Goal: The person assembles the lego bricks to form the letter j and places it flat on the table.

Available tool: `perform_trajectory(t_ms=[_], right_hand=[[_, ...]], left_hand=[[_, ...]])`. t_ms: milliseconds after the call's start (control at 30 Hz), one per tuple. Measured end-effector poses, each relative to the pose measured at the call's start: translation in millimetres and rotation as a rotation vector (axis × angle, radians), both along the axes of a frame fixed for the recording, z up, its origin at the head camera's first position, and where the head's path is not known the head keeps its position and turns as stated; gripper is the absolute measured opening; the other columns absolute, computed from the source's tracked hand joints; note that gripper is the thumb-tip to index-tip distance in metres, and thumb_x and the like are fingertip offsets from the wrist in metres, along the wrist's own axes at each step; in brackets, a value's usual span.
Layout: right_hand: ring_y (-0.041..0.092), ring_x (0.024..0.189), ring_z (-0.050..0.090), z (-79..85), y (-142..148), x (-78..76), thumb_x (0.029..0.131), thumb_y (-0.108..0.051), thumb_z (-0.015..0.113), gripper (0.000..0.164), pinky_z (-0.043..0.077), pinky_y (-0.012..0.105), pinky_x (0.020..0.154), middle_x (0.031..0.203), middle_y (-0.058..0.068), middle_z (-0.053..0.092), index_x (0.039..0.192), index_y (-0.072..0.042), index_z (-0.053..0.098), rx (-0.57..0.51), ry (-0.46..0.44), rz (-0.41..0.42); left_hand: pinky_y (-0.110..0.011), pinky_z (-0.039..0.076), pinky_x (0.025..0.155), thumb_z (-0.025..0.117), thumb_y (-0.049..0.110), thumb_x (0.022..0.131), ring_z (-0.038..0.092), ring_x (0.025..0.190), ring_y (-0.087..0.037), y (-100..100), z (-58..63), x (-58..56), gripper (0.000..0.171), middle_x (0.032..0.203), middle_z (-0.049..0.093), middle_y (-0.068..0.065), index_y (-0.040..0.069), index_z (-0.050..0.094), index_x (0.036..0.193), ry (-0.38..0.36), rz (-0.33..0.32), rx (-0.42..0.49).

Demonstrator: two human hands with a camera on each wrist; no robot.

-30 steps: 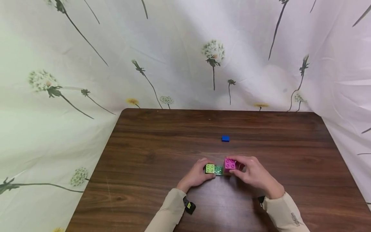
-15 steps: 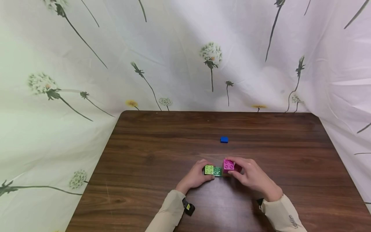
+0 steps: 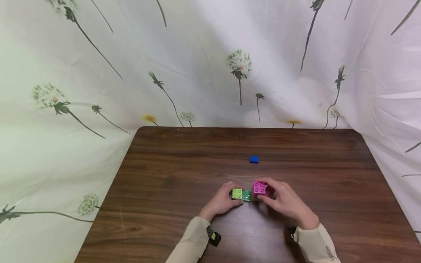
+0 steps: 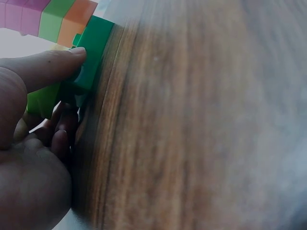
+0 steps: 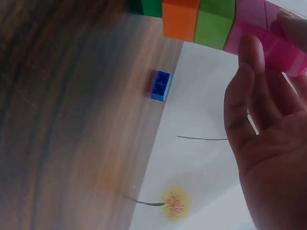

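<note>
My left hand [image 3: 221, 199] holds a light green toy building brick [image 3: 236, 193] and the dark green brick [image 3: 246, 195] under it. In the left wrist view, the thumb presses against the dark green brick [image 4: 96, 43], which lies at the tabletop. A stack rises from its other end: an orange brick [image 5: 180, 19], a light green brick [image 5: 213, 24], then pink bricks [image 5: 252, 28]. My right hand [image 3: 289, 201] pinches the pink top of that stack between thumb and fingers. From above, the topmost pink brick [image 3: 258, 187] hides most of the stack below.
A small blue brick [image 3: 254, 159] lies apart on the dark wooden table [image 3: 171, 160], beyond the hands. Behind the table's far edge hangs a white cloth [image 3: 197, 73] printed with dandelions.
The head view has shifted slightly, so everything sits a little lower in it. Both hands keep their hold, and the bricks look the same.
</note>
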State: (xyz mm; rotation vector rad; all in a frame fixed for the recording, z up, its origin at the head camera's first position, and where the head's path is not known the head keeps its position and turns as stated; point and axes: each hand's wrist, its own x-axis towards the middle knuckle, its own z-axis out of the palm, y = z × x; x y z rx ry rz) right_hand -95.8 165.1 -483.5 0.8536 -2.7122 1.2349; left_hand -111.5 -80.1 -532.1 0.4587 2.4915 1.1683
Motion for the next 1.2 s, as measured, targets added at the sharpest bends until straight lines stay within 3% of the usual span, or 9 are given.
perform_trajectory(t_ms=[200,333,433,767,1200], right_hand=[[0.003,0.078,0.056,-7.7,2,3.0,0.085,-0.017,0.074,0.050,0.049,0.023,0.069,0.095,-0.003,0.064,0.130,-0.011,0.053,-0.001,-0.188,-0.016],[0.005,0.079,0.056,-16.3,4,4.8,0.089,-0.024,0.070,0.043,0.048,0.023,0.069,0.093,-0.004,0.062,0.126,-0.015,0.052,0.042,-0.356,-0.039],[0.007,0.078,0.055,-21.7,4,5.5,0.090,-0.025,0.068,0.038,0.048,0.023,0.067,0.091,-0.004,0.060,0.124,-0.017,0.052,0.051,-0.416,-0.049],[0.005,0.075,0.053,-35.3,7,2.9,0.090,-0.023,0.068,0.032,0.046,0.023,0.064,0.086,-0.001,0.059,0.117,-0.013,0.054,0.003,-0.400,-0.031],[0.007,0.076,0.054,-36.1,7,2.1,0.090,-0.026,0.068,0.034,0.047,0.023,0.065,0.087,-0.003,0.060,0.118,-0.015,0.054,-0.003,-0.430,-0.084]], left_hand=[[-0.030,0.041,0.090,0.076,0.024,0.083,0.050,0.104,-0.012,2,-0.1,1.5,0.036,0.112,0.060,0.005,0.018,0.064,0.116,-0.005,0.005,0.021],[-0.031,0.041,0.091,0.076,0.024,0.082,0.050,0.105,-0.012,0,0.9,2.4,0.037,0.112,0.060,0.005,0.018,0.064,0.116,-0.016,0.012,0.022],[-0.033,0.041,0.091,0.076,0.024,0.082,0.050,0.105,-0.014,0,1.7,2.2,0.037,0.113,0.060,0.004,0.018,0.064,0.117,-0.020,0.014,0.022],[-0.034,0.041,0.093,0.076,0.024,0.082,0.050,0.107,-0.013,2,2.6,1.7,0.038,0.113,0.060,0.005,0.019,0.064,0.118,-0.042,0.020,0.012],[-0.041,0.042,0.097,0.074,0.029,0.084,0.051,0.114,-0.017,1,-1.5,1.0,0.043,0.122,0.059,0.003,0.022,0.060,0.124,-0.058,0.026,0.021]])
